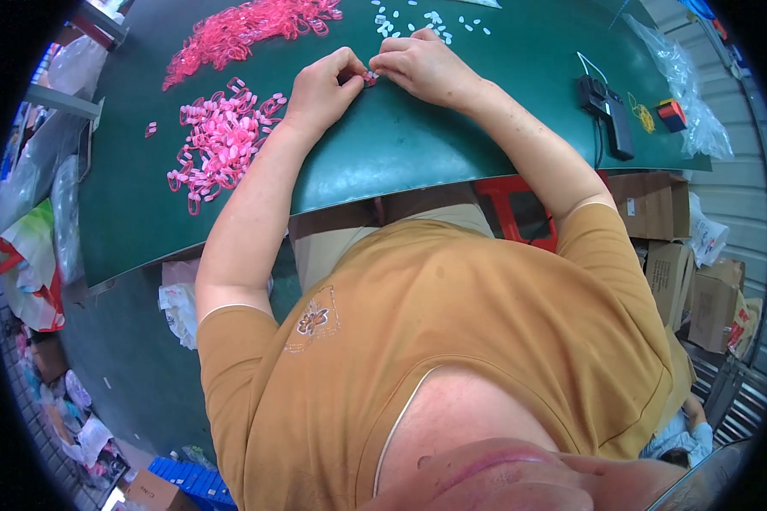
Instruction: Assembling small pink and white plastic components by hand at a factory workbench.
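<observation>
Near the table's middle, my left hand [324, 92] is closed in a pinch on a small pink loop-shaped clip [370, 78]. From the other side my right hand [428, 68] meets it, thumb and fingers pressed together at its whitish end. Fingertips hide most of the clip. Left of my left forearm lies a pile of pink clips with pale oval pieces on them [223, 143]. Beyond it spreads a larger heap of plain reddish-pink loops [247, 32]. Small white oval pieces [435, 17] lie scattered just past my right hand.
The green tabletop [366, 149] carries a black device with a cable [607, 115], yellow string [642, 115], a small orange-and-black object [671, 115] and clear plastic [682, 77] on the right. Cardboard boxes [652, 204] stand beyond the right edge. A single clip [151, 129] lies far left.
</observation>
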A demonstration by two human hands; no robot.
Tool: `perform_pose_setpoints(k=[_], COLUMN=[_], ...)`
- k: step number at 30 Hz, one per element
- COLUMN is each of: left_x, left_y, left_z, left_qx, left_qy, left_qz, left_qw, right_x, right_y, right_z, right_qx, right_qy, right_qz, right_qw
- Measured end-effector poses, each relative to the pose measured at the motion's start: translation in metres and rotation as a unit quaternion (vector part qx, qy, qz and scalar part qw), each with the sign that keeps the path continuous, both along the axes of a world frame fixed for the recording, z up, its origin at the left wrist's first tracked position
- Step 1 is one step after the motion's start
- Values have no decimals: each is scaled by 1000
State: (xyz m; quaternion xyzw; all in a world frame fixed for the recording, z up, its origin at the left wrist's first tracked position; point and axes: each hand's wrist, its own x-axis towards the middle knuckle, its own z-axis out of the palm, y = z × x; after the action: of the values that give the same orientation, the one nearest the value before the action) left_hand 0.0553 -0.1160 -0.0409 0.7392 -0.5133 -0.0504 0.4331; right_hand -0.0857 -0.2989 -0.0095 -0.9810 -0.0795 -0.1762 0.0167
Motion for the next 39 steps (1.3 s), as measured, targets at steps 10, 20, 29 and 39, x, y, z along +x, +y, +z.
perform_pose_setpoints(k=[10,20,29,39], left_x=[0,-3,-4,-2], left_y=[0,2,2,0], left_z=[2,2,4,4], left_qx=[11,1,10,15], left_qy=[-17,-35,-63,-65], left_qz=[1,-3,-4,-2], left_qw=[1000,999,998,998], right_x=[2,-6,-7,1], right_y=[5,8,3,6], right_z=[-9,-15,-10,-1], right_qx=[22,48,141,-7], right_qy=[14,22,23,46], right_qz=[24,11,-16,25], right_qw=[999,999,990,999])
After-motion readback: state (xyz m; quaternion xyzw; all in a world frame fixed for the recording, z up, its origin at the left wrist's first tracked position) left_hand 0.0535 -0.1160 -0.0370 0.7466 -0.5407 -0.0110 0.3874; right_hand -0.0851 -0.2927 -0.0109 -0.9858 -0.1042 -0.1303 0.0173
